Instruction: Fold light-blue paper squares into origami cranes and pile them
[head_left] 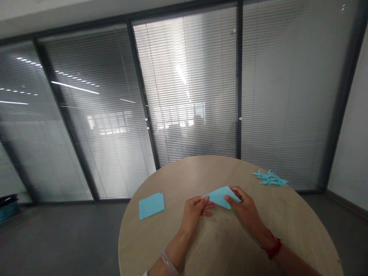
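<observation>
A folded sheet of light blue origami paper (220, 196), kite-like in outline, is held between my two hands just above the round table. My left hand (197, 209) pinches its narrow left tip between thumb and finger. At the wider right end, my right hand (244, 205) grips the paper, thumb on top and fingers behind the edge. To the left lies a stack of flat light blue paper sheets (151, 206). Several folded blue paper cranes (270, 178) sit in a pile near the table's far right edge.
The round wooden table (201, 168) has a curved edge on both sides. Behind it stands a glass partition with blinds (189, 88) in dark frames. A dark-rimmed blue bin (8, 207) is on the grey floor at far left.
</observation>
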Available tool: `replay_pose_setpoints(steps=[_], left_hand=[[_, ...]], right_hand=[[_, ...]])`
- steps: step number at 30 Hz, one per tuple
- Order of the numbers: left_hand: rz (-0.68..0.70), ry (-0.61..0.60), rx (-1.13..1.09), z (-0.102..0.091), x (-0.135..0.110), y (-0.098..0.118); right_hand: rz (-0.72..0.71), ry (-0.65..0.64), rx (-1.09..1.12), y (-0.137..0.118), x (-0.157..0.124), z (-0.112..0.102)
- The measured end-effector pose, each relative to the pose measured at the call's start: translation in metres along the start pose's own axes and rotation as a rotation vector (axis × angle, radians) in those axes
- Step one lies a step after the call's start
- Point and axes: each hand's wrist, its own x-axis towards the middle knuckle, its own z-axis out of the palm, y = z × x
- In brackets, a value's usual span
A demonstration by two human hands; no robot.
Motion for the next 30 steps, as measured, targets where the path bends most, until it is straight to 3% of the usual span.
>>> replay_pose_setpoints(steps=[15, 23, 30], left_hand=[[0.084, -0.039, 0.053, 0.0046, -0.0053, 0.0086], [0.056, 0.040, 0.019, 0.0033, -0.0033, 0.0065], [0.099, 0.018, 0.016, 0.0025, -0.0053, 0.0077]], right_hand=[[0.009, 0.013, -0.016, 0.0006, 0.0012, -0.0013], [-0.010, 0.024, -0.039, -0.0015, 0.0000, -0.0017], [-0.004, 0.011, -0.022, -0.0011, -0.0005, -0.0015]])
